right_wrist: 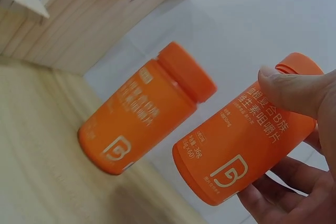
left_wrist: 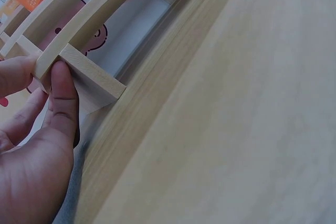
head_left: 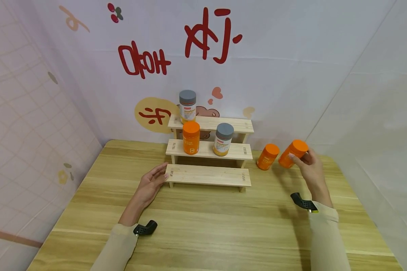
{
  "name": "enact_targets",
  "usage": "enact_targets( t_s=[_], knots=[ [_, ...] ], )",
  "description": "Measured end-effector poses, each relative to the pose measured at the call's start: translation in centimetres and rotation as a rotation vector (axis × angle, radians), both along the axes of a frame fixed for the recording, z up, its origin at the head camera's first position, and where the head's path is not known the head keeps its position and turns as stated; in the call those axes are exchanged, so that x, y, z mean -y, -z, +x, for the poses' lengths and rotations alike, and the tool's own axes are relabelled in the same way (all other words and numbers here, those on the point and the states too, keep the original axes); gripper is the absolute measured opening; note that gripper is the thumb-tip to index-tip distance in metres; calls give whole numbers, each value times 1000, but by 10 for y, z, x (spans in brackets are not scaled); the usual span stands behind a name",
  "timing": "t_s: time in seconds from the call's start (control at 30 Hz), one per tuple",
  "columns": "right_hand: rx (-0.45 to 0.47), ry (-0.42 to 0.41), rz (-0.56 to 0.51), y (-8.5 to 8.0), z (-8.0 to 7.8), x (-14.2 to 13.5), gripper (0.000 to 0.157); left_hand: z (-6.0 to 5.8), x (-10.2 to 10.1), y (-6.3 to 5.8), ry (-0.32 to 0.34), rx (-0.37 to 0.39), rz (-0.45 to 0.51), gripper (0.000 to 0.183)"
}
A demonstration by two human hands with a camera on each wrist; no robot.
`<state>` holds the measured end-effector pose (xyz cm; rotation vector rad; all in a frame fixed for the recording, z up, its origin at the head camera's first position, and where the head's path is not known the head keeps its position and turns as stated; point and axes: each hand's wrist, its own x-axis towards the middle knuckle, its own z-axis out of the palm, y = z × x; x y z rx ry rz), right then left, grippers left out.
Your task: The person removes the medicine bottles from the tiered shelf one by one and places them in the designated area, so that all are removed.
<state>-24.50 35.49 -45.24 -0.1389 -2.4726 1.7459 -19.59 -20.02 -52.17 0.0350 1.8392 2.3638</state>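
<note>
My right hand (head_left: 312, 169) grips an orange vitamin bottle (head_left: 293, 153), thumb across its front and fingers behind; in the right wrist view the held bottle (right_wrist: 247, 135) leans, its label facing the camera. Just left of it a second orange bottle (head_left: 268, 157) stands on the table. My left hand (head_left: 151, 185) pinches the left end of the lowest step of a three-tier wooden shelf (head_left: 208, 175). In the left wrist view, thumb and fingers of the left hand (left_wrist: 47, 108) clasp the board's end beside its support.
A grey-capped bottle (head_left: 188, 107) stands on the top tier's left. On the middle tier are an orange bottle (head_left: 191, 138) and another grey-capped bottle (head_left: 223, 140). The wooden table (head_left: 224, 233) meets a printed cloth wall (head_left: 274, 75) behind the shelf.
</note>
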Motion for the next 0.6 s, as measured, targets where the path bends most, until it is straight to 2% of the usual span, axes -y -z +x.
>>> enact_targets(
  t_s=[0.1, 0.33, 0.6],
  knots=[
    [-3, -2, 22, 7, -2, 1, 67, 0, 0, 1, -5, 6, -1, 59],
    [-13, -9, 2, 23, -7, 2, 64, -1, 0, 3, 2, -2, -8, 61],
    [-28, -45, 76, 38, -11, -2, 68, -2, -1, 2, -7, 13, 4, 61]
  ],
)
